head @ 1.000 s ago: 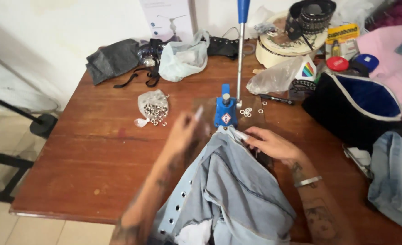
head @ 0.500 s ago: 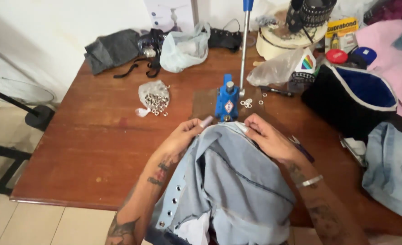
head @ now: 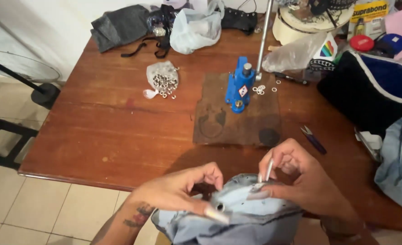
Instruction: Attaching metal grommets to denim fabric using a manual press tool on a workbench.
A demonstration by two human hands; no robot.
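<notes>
Both of my hands hold a light blue denim garment (head: 237, 213) at the near edge of the wooden table (head: 119, 131). My left hand (head: 178, 190) pinches a fold of the denim, thumb next to a small metal eyelet in the cloth. My right hand (head: 296, 179) grips the denim's upper edge, and a thin silvery piece shows between its fingers. A blue hand press (head: 238, 84) with a long upright lever (head: 264, 36) stands on a dark wooden board (head: 219, 122) beyond my hands.
Loose metal eyelets (head: 164, 84) spill from a small clear bag at the left of the press; a few rings (head: 262, 88) lie beside it. Small snips (head: 313, 138), a dark blue bag (head: 373, 90), more denim (head: 400, 163) and plastic bags (head: 196, 27) crowd the right and back.
The denim has been pulled away from the press toward me, off the board to the table's near edge. Both hands came back with it and now pinch a fold.
</notes>
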